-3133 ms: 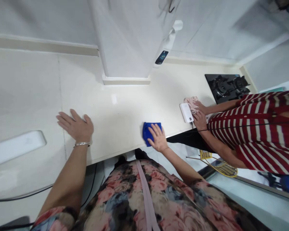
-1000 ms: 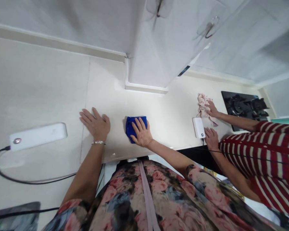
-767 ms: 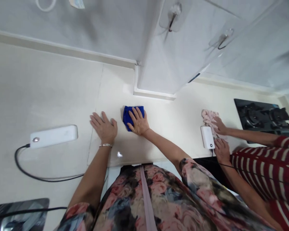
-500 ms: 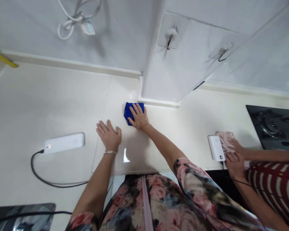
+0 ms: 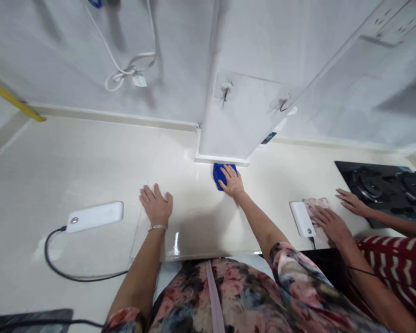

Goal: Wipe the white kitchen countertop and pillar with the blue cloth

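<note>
My right hand [image 5: 232, 181] presses down on a folded blue cloth [image 5: 220, 176], which sits against the base of a white wall pillar [image 5: 232, 115] and is partly covered by my fingers. My left hand [image 5: 156, 204], with a metal bangle [image 5: 158, 227] on its wrist, lies flat and open on the cream stone countertop [image 5: 194, 217], touching nothing else. At the right, a co-worker's hand [image 5: 329, 225] rests on a pink cloth [image 5: 315, 208]. Their other hand [image 5: 350, 202] reaches toward the hob.
A black gas hob [image 5: 381, 189] is set into the counter at the right, and a white power bank [image 5: 301, 218] lies beside the pink cloth. At the left lies a white flat box [image 5: 94, 216] with a black cable. A yellow strip [image 5: 10, 97] shows along the far left.
The blue cloth has slid under my right hand toward the pillar's base. The view has tilted and shifted. The co-worker's upper hand has come off the pink cloth toward the hob.
</note>
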Motion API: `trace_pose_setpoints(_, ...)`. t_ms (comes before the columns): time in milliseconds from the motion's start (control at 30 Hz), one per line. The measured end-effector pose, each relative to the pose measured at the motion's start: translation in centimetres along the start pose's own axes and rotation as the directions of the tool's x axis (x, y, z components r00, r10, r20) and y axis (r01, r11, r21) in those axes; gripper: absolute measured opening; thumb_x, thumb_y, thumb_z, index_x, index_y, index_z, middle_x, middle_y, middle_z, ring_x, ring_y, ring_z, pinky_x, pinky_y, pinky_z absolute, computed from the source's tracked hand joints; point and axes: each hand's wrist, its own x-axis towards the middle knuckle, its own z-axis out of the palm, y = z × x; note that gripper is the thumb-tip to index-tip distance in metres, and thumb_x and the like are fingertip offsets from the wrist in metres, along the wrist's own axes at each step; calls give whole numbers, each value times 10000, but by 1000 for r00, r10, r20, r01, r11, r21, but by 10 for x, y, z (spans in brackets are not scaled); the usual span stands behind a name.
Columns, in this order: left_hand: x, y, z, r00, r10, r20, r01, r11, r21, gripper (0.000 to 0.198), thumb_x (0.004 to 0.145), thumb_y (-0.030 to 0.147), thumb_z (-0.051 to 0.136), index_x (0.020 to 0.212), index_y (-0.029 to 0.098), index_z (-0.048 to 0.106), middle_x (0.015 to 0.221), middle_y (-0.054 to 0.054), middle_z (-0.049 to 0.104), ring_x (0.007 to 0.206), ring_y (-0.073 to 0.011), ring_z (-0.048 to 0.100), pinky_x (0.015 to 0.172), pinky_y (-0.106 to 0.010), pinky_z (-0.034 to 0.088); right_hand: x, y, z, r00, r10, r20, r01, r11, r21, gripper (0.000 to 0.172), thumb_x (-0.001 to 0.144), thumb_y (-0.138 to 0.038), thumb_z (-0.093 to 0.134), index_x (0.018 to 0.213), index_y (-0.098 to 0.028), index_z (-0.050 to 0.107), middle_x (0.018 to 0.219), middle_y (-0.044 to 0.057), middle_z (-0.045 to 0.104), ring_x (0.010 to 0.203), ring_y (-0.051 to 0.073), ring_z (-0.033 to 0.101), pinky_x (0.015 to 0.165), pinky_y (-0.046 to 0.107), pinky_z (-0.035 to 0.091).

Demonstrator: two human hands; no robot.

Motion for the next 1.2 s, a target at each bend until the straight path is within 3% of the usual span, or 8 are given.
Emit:
trace_pose_setpoints(200, 0, -1, 2, 999, 19, -41, -18, 999, 33, 670, 976, 374, 481, 1543, 20, 438, 1700, -302, 213, 1606, -453, 103, 1266, -683, 158, -36, 38, -8, 947, 317, -56, -321, 942, -102, 657, 1050, -484, 309, 1626, -171, 349, 1715, 116, 304, 1577, 279, 241, 1251, 527, 260)
trace_pose_setpoints(367, 0, 0, 6, 997, 25, -66, -22, 998, 51, 666, 968, 356, 482, 1540, 18, 439, 1692, -321, 216, 1607, -464, 88, 1250, -705, 183, -55, 3, 5, 835, 540, -106, -550, 827, -117, 697, 1047, -442, 281, 1632, -63, 303, 1705, 212, 276, 1582, 374, 209, 1221, 690, 228)
trace_pose_setpoints(467, -1, -1, 6, 997, 32, -68, -27, 997, 70, 657, 972, 351, 480, 1536, 16, 447, 1686, -329, 224, 1605, -469, 97, 1246, -706, 195, -62, -42, 16, 904, 424, -50, -427, 897, -116, 702, 1040, -426, 320, 1634, -52, 297, 1721, 216, 225, 1601, 390, 149, 1245, 704, 140)
trace_pose_setpoints(600, -2, 0, 4, 997, 41, -70, -33, 995, 99, 654, 978, 348, 482, 1536, 9, 450, 1679, -337, 235, 1602, -472, 112, 1247, -702, 205, -55, -103, 22, 996, 74, 57, -72, 997, -40, 728, 1031, -469, 399, 1643, -87, 295, 1740, 191, 176, 1618, 382, 75, 1270, 683, 26)
trace_pose_setpoints(733, -2, 3, 1, 998, 23, -55, -17, 995, 100, 653, 970, 341, 494, 1531, 8, 460, 1683, -323, 248, 1602, -469, 126, 1245, -705, 219, -20, -147, 19, 972, -221, 78, 216, 974, 66, 756, 1034, -514, 426, 1645, -92, 290, 1742, 192, 169, 1623, 374, 52, 1276, 666, -36)
trace_pose_setpoints(867, -3, 5, -3, 999, 13, -44, -7, 993, 120, 652, 967, 335, 510, 1530, 10, 468, 1686, -322, 241, 1604, -464, 127, 1250, -697, 222, 36, -176, 19, 925, -371, 84, 360, 925, 121, 745, 1043, -527, 420, 1644, -106, 295, 1742, 171, 189, 1625, 343, 60, 1290, 632, -48)
trace_pose_setpoints(1033, -4, 5, -7, 1000, 13, -23, -9, 988, 152, 648, 969, 323, 514, 1534, 10, 467, 1680, -322, 258, 1603, -462, 136, 1242, -700, 250, 108, -196, 24, 945, -300, 130, 287, 952, 107, 735, 1047, -511, 399, 1655, -118, 271, 1753, 157, 148, 1627, 337, 45, 1285, 636, -58)
trace_pose_setpoints(1200, -4, 2, -8, 1000, 25, -6, -23, 986, 167, 642, 969, 307, 533, 1531, 3, 471, 1686, -324, 239, 1604, -464, 124, 1248, -687, 253, 175, -191, 23, 967, -159, 200, 152, 987, 49, 750, 1042, -510, 350, 1675, -134, 203, 1764, 144, 82, 1628, 339, 25, 1278, 659, -29)
